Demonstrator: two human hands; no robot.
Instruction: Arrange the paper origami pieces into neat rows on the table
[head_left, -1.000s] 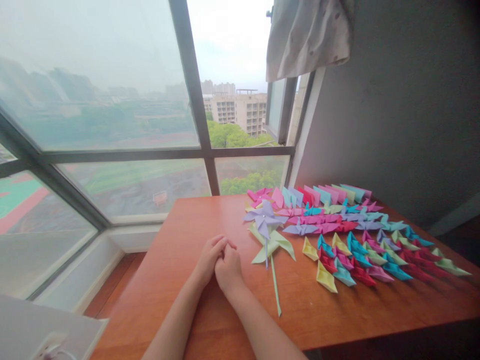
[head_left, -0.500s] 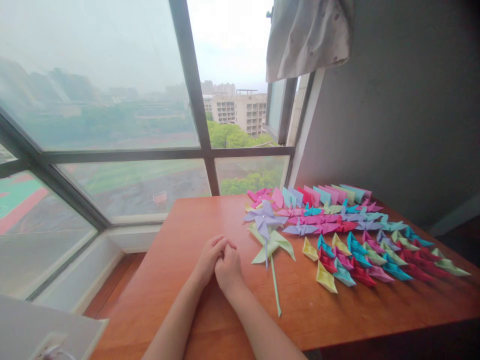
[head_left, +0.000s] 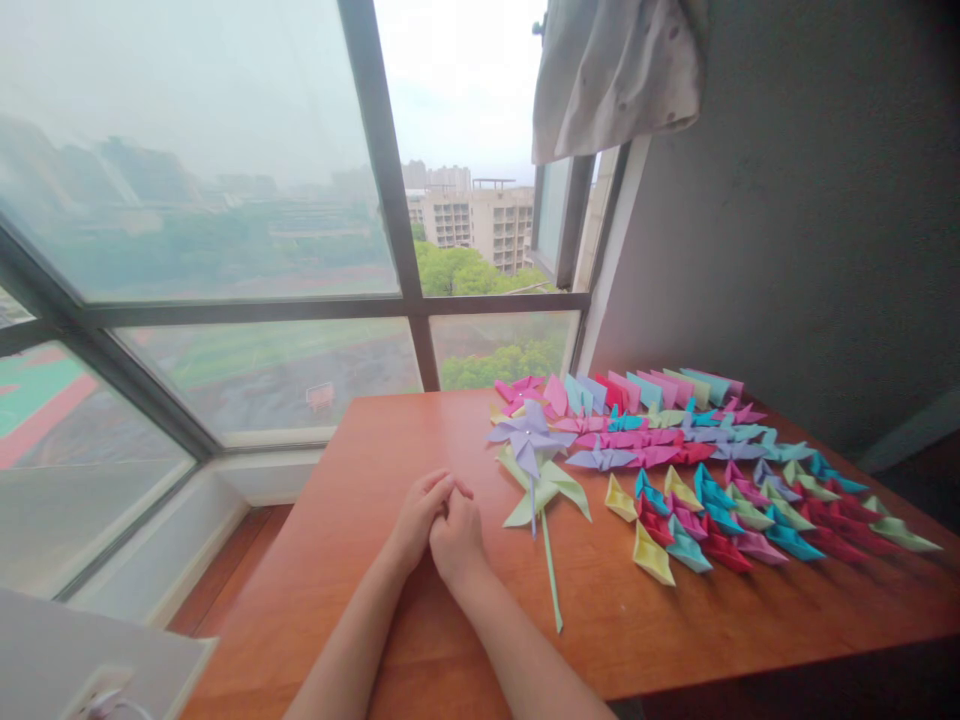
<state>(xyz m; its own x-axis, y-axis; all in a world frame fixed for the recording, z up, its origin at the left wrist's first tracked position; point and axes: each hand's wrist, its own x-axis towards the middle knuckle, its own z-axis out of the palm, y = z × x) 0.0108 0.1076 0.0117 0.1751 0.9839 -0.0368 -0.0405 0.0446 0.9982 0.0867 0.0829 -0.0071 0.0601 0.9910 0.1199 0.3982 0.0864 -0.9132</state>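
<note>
My left hand (head_left: 421,515) and my right hand (head_left: 459,535) rest together on the wooden table (head_left: 315,560), fingers closed and pressed against each other. No object shows in either. Just right of them lie a purple paper pinwheel (head_left: 529,436) and a light green pinwheel (head_left: 551,482) with a green stick (head_left: 552,580). Farther right are several folded paper boats, among them a yellow boat (head_left: 652,556) nearest the front. Behind the boats lie rows of folded paper shapes (head_left: 602,458), and a pink pinwheel (head_left: 519,391) is at the back.
Large window panes with a dark frame (head_left: 420,310) stand beyond the table. A light curtain (head_left: 615,80) hangs above its back edge, and a grey wall (head_left: 772,230) rises on the right. At lower left is a white ledge (head_left: 90,650) with a socket and plug.
</note>
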